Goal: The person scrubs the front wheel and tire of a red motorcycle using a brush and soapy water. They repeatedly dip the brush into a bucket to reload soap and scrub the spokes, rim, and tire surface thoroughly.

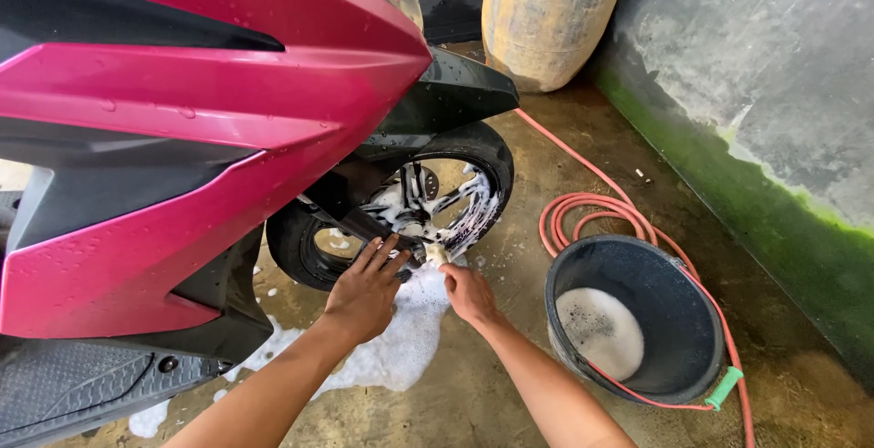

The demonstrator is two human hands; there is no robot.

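A magenta and black scooter [182,111] fills the left side, its soapy front wheel [428,202] at centre. My left hand [364,289] rests flat with spread fingers against the lower wheel and fork. My right hand [466,291] grips a small pale sponge [437,253] pressed to the wheel's rim. White foam [401,339] lies on the wet concrete under both hands.
A black bucket [637,320] with sudsy water stands at the right, with a green-gripped handle. A red hose [592,216] coils behind it. A yellowish cylinder tank [546,11] stands at the back. The grey wall [774,93] with green algae runs along the right.
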